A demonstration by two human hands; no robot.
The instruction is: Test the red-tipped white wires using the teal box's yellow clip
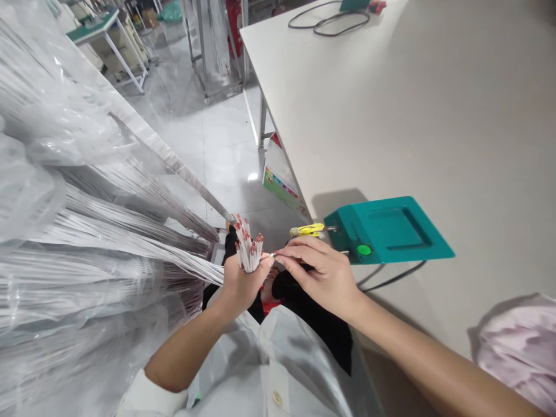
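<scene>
A bundle of thin white wires (249, 255) with reddish-brown ends stands up out of my left hand (243, 284), whose fingers are wrapped round it. The wires trail off to the left toward larger bunches. My right hand (324, 269) pinches the tip of a single wire (273, 255) between thumb and forefinger, close to my left thumb. Just beyond the right hand, a teal device (391, 231) with a green button sits on the table edge. A yellow clip-like piece (307, 230) projects from its left side.
A white table (412, 127) spans the right. Bunches of white wires (87, 284) in clear plastic hang along a rail (174, 162) at left. Pink cloth (521, 353) lies at lower right. A black cable (330, 23) lies at the table's far end. A printed box (282, 179) stands beneath.
</scene>
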